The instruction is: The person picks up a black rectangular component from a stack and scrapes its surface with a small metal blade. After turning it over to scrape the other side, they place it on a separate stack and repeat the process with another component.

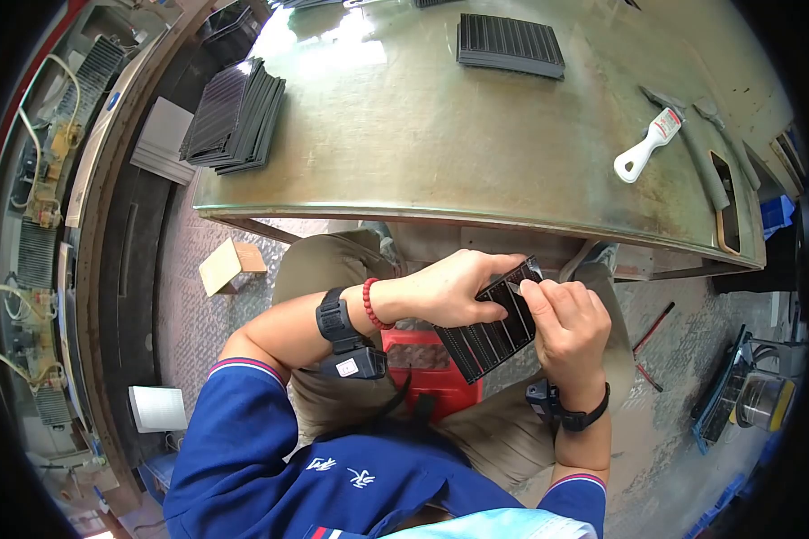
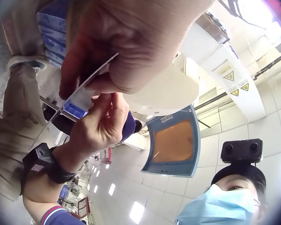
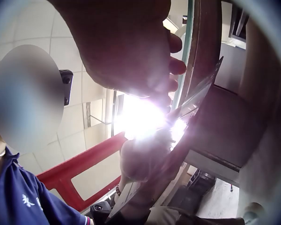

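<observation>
My left hand (image 1: 449, 286) grips a thin black panel with fine pale lines (image 1: 485, 343), thumb across its lined face and fingers behind it. The panel tilts above my lap, in front of the table edge. From its other side comes my right hand (image 1: 573, 325), fingers curled, with thumb and index finger pinched together close over the panel's upper part. A small pale piece (image 1: 515, 288) shows at those fingertips; I cannot tell what kind it is. In the left wrist view the panel (image 2: 75, 93) appears nearly edge-on. Glare covers the fingertips in the right wrist view.
On the table (image 1: 404, 153) stand a tall stack of black panels (image 1: 234, 117) at left and a lower stack (image 1: 511, 43) at the back. A white-handled brush (image 1: 647, 145) lies right, beside metal tools (image 1: 703, 160). A red stool (image 1: 422, 359) is beneath me.
</observation>
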